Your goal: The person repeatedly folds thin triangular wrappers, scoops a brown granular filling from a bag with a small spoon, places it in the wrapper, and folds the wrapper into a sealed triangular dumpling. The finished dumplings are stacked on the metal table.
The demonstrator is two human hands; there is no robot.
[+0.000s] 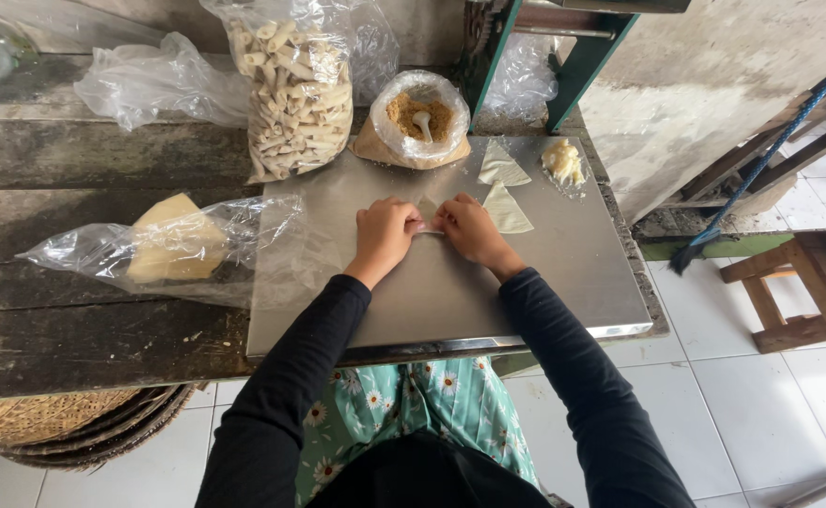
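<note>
- Clear bag of pale wrapper sheets (173,249): lies on the wooden table (46,169), at 9 o'clock from the hands, overlapping the left edge of the metal tray (544,273).
- Tall bag of rolled pastry sticks (295,89): stands at 11 o'clock, at the tray's far left corner.
- Left hand (382,235): rests knuckles-up on the tray, fingers curled and pressed together, tips pinching the small wrapper piece (429,221).
- Small wrapper piece: sits mid-tray between both hands, mostly covered.
- Bag of brown filling with a spoon (419,118): stands at 12 o'clock.
- Right hand (469,230): mirrors the left, fingers bunched, tips pinching the same piece.
- Two triangular wrappers (505,188): lie at 1 o'clock, just beside the right hand.
- Pale dough lump (563,162): lies at 2 o'clock, near the tray's far right corner.
</note>
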